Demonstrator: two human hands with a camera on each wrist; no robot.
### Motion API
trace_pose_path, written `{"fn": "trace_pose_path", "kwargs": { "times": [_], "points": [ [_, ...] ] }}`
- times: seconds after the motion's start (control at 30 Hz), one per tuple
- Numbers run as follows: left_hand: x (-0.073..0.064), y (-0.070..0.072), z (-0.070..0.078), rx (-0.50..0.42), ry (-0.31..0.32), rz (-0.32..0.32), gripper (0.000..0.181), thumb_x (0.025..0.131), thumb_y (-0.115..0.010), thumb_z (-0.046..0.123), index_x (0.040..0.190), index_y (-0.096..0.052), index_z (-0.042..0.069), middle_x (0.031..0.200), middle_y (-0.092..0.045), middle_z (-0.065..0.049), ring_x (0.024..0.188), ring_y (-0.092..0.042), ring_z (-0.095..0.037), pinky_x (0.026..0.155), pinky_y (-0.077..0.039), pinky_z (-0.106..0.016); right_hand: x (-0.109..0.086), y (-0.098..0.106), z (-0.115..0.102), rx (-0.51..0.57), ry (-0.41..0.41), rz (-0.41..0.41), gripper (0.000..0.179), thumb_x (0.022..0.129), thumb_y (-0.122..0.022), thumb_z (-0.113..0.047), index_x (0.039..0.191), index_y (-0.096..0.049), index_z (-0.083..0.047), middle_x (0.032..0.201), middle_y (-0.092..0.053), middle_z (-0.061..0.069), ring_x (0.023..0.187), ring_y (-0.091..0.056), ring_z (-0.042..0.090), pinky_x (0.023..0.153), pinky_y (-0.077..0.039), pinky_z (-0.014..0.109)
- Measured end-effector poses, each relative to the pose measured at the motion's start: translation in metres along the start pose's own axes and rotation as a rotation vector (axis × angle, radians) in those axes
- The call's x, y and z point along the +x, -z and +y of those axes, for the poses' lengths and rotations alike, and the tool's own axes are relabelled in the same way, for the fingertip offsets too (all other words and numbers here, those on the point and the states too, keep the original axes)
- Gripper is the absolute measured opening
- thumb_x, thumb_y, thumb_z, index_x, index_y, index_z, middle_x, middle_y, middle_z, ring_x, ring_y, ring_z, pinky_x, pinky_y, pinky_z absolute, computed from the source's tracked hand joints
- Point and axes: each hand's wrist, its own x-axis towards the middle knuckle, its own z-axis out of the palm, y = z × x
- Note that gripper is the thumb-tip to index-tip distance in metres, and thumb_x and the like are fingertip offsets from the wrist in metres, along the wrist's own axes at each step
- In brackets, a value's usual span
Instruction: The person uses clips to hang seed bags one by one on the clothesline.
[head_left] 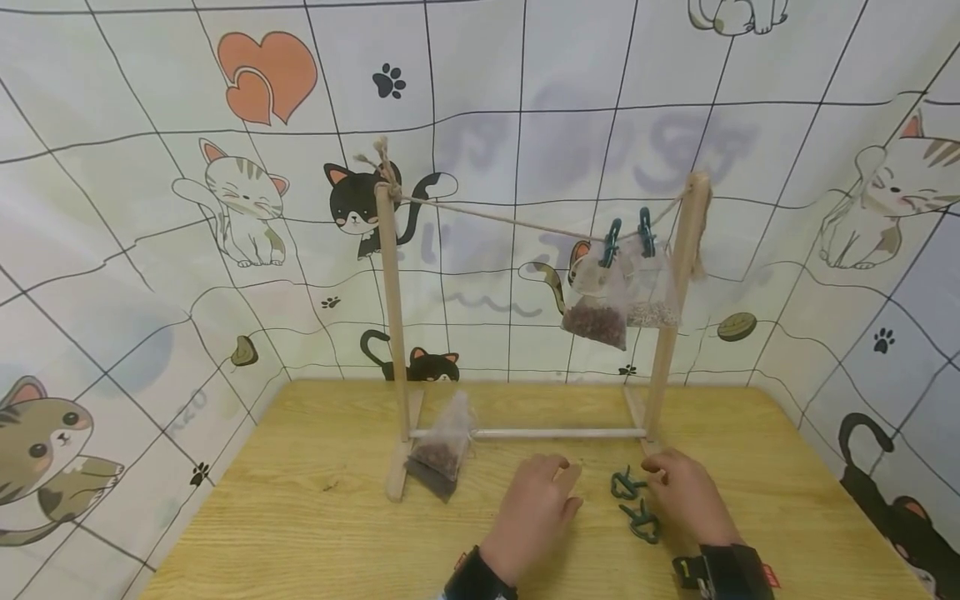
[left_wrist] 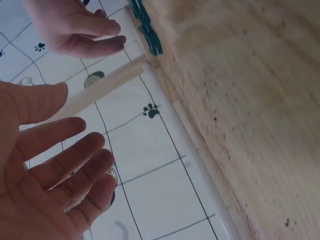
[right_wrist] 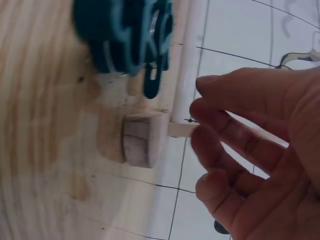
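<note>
My left hand (head_left: 534,510) hovers over the table's front middle, its fingers loosely bent and nothing in them. To the right, my right hand (head_left: 688,492) is beside two dark green clips (head_left: 627,483), its fingers lightly curled and holding nothing. In the right wrist view the clips (right_wrist: 125,37) appear large and blurred, apart from the fingertips (right_wrist: 206,85). Two sheer bags hang by green clips on a string: one with dark reddish contents (head_left: 596,321), one with pale contents (head_left: 651,312). More sheer pouches (head_left: 442,454) with dark contents lie at the frame's left foot.
A wooden frame has a left post (head_left: 392,308), a right post (head_left: 678,292) and a white lower bar (head_left: 558,433). The string (head_left: 502,220) sags between the post tops. A cat-print cloth (head_left: 480,317) stands behind the wooden table (head_left: 300,517).
</note>
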Motion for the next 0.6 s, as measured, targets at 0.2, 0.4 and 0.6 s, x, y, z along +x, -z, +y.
{"fn": "trace_pose_path", "kwargs": {
  "times": [0.2,0.4,0.6],
  "points": [
    [-0.003,-0.003,0.013,0.034,-0.066,-0.036,0.029,0.08,-0.069,0.033,0.105,-0.062,0.019,0.102,-0.06,0.005,0.091,-0.056,-0.009,0.079,-0.044,-0.023,0.004,-0.006,0.005,-0.075,0.026,-0.053,0.021,0.075,-0.064,-0.003,0.096,-0.068,-0.002,0.089,-0.061,0.009,0.078,-0.059,0.022,0.067,-0.051,0.038],
    [-0.004,-0.007,0.018,0.064,-0.071,-0.07,0.027,0.081,-0.067,0.033,0.105,-0.062,0.02,0.102,-0.059,0.006,0.092,-0.055,-0.008,0.077,-0.042,-0.022,0.006,-0.008,0.006,-0.114,-0.035,-0.133,0.018,0.074,-0.065,-0.006,0.092,-0.069,-0.007,0.081,-0.054,0.004,0.072,-0.051,0.017,0.062,-0.045,0.035],
    [-0.005,-0.007,0.019,0.061,-0.061,-0.087,0.028,0.082,-0.066,0.033,0.107,-0.062,0.021,0.104,-0.059,0.006,0.093,-0.054,-0.008,0.079,-0.042,-0.022,0.007,-0.011,0.008,-0.126,-0.046,-0.146,0.005,0.074,-0.068,-0.008,0.077,-0.066,-0.012,0.077,-0.051,0.002,0.069,-0.048,0.017,0.06,-0.042,0.034]
  ]
}}
